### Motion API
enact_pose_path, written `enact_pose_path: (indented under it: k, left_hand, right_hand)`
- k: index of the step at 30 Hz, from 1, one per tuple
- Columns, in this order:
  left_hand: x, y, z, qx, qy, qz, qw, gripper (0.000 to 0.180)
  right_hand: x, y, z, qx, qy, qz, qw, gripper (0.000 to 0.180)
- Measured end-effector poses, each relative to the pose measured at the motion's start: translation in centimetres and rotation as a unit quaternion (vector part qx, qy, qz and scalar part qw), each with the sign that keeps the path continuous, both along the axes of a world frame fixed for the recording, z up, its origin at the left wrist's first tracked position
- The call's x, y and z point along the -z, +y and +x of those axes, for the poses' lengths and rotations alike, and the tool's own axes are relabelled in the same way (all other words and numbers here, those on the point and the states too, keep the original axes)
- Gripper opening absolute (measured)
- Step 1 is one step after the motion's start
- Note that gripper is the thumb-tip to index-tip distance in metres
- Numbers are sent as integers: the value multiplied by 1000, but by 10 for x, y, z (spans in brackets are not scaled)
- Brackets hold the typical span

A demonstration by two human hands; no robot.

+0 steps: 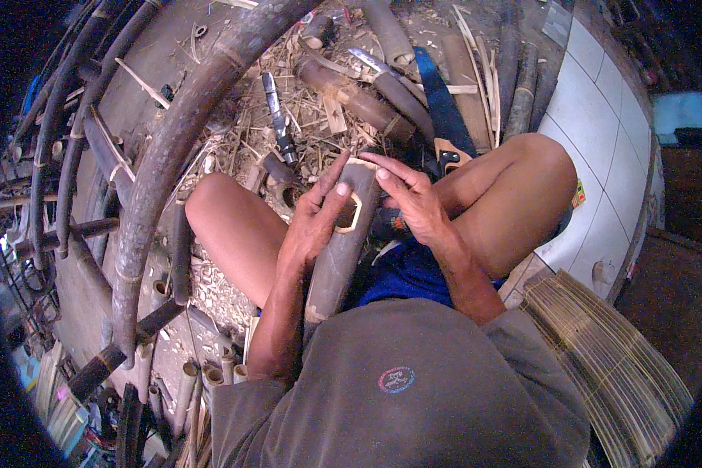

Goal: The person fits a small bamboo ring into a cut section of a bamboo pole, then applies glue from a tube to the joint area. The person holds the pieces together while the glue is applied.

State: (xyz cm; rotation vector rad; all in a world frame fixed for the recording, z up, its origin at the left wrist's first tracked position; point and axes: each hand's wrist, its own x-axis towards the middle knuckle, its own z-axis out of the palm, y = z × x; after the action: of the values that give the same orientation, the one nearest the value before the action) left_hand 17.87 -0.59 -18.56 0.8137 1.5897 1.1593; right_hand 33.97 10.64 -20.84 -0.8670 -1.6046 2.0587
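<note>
A thick brown bamboo tube [337, 269] lies between my bent legs, its near end against my shirt. A pale-edged, many-sided hole is cut in its upper face. My left hand [313, 222] grips the tube's left side beside this hole, thumb on top and index finger stretched toward the far end. On the right side of the far end, my right hand [420, 201] holds the tube between thumb and fingers; its lower fingers are partly hidden. Beyond the tube lie a knife [275, 113] with a dark handle and a hand saw [442, 101] with a wooden handle.
A large curved bamboo pole [175, 148] arches across my left, joined to a bamboo frame. Wood shavings [238, 117] and bamboo offcuts [351, 97] litter the floor ahead. White tiles [600, 125] run along the right, near a slatted bamboo mat [600, 343].
</note>
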Motion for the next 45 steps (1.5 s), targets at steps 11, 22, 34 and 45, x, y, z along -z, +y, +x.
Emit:
enact_pose_path:
  k: [11,22,34,45]
  left_hand:
    - [9,-1,-1,-6,-73,14,997,61]
    - [18,-4,-4,1,-133,28,991,58]
    - [17,-5,-2,4,-88,46,995,56]
    - [14,-4,-2,-3,-79,53,995,58]
  right_hand:
    - [-1,-2,1,6,-21,-39,999,46]
    - [2,-6,0,26,-5,-59,998,43]
    - [7,-5,1,21,-22,-53,998,44]
    - [6,-4,0,17,-6,-70,997,45]
